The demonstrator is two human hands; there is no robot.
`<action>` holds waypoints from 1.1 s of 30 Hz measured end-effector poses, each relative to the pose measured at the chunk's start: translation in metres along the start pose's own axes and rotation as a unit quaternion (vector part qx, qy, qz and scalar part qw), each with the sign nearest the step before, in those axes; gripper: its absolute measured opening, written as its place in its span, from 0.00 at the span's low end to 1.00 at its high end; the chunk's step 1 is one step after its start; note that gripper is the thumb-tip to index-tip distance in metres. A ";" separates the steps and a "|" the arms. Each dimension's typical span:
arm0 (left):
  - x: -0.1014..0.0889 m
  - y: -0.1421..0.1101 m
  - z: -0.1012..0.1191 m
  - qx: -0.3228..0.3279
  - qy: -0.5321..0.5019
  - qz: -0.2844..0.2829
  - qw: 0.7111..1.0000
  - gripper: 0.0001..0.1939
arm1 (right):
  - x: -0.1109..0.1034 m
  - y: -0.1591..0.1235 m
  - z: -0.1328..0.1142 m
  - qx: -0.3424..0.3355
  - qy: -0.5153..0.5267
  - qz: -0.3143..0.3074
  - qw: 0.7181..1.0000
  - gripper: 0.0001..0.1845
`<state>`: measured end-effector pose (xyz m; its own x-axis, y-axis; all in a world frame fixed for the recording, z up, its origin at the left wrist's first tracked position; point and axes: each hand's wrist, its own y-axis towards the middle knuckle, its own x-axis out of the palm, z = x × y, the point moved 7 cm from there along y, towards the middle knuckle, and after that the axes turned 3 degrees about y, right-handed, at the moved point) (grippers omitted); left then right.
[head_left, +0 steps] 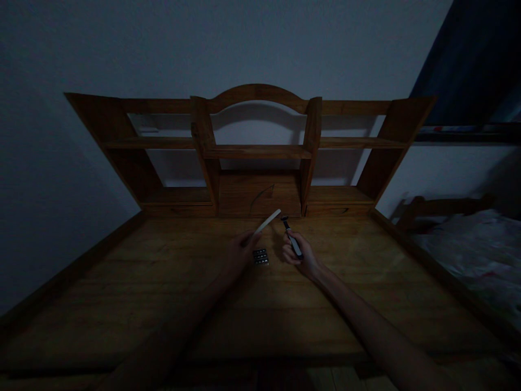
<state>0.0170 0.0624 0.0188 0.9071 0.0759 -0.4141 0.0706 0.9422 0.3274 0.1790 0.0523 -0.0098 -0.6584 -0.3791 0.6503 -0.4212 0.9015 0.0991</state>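
My left hand is closed around the lower end of a pale, narrow, slightly curved strip, which slants up to the right. Its exact kind does not show in the dim light. In my right hand is a slim tool with a grey-and-black handle and a small dark head, pointing away from me; the fingers wrap round its handle. The strip's tip is close to the tool's head, with what looks like a narrow gap. A small dark pack with rows of shiny bits lies on the desk between my hands.
The wooden desk has raised side edges and a wooden shelf unit along its back. A thin dark curved line shows against the middle back panel. Right of the desk lies a pale, crumpled covering, below a dark curtain.
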 end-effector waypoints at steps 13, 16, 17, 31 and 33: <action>0.002 0.003 -0.008 -0.019 -0.028 0.008 0.999 0.21 | -0.001 0.000 -0.001 0.002 -0.020 0.006 1.000 0.17; 0.004 0.001 -0.004 -0.006 -0.031 -0.011 0.999 0.21 | -0.001 0.000 -0.001 -0.002 -0.014 0.007 1.000 0.17; 0.005 0.001 -0.003 -0.002 -0.031 -0.021 0.999 0.21 | 0.000 -0.001 -0.002 -0.001 -0.011 0.005 1.000 0.17; 0.006 -0.002 0.000 -0.013 -0.024 -0.042 0.999 0.23 | 0.000 -0.001 -0.001 -0.006 -0.017 0.002 1.000 0.17; 0.006 -0.001 -0.001 -0.015 -0.021 -0.033 0.999 0.23 | 0.001 -0.001 -0.001 -0.002 -0.017 0.003 1.000 0.17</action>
<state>0.0216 0.0618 0.0150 0.9175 -0.0003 -0.3978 0.1191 0.9543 0.2740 0.1799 0.0509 -0.0084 -0.6822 -0.3805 0.6244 -0.4147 0.9047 0.0982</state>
